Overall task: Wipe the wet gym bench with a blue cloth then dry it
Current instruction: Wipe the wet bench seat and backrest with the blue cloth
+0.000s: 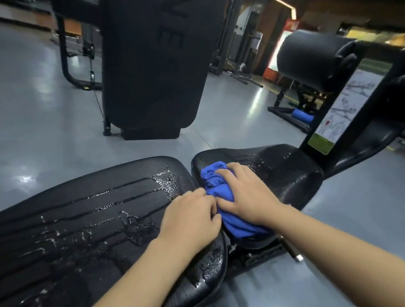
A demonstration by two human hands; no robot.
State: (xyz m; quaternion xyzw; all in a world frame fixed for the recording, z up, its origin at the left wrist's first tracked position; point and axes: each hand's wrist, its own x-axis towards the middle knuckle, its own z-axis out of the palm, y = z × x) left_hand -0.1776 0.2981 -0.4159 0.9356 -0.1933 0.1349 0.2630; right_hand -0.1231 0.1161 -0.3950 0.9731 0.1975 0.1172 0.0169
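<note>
- Blue cloth [222,197], bunched into a thick wad, sits over the gap between the two black pads of a gym bench [83,237], seen from a head-worn camera in a dim gym.
- The right hand [247,194] lies palm-down on top of the wad, fingers spread and pressing it onto the smaller seat pad [281,168]; it grips by pressure from above, not by a closed fist.
- The left hand [192,218] rests on the long pad just beside the cloth, fingertips curled in against its edge, apparently pinching or tucking a fold; exactly how much fabric it holds cannot be told.
- Water streaks and beaded droplets [117,218] cover much of the long pad to the left, so most of the wiping looks not yet done.
- Soft and limp, the cloth should be light and will fold wherever pushed; a flat palm over the bunched middle looks the surest hold, since loose edges would drag and trail.
- The padded vinyl looks slick while wet, so the cloth is likely to slide easily and hands could skid.
- An instruction placard [346,109] with exercise diagrams is fixed to the machine frame at right; its text is too blurred to read.
- Large dark letters run down the upright pad [154,56] behind, not legible as a word.
</note>
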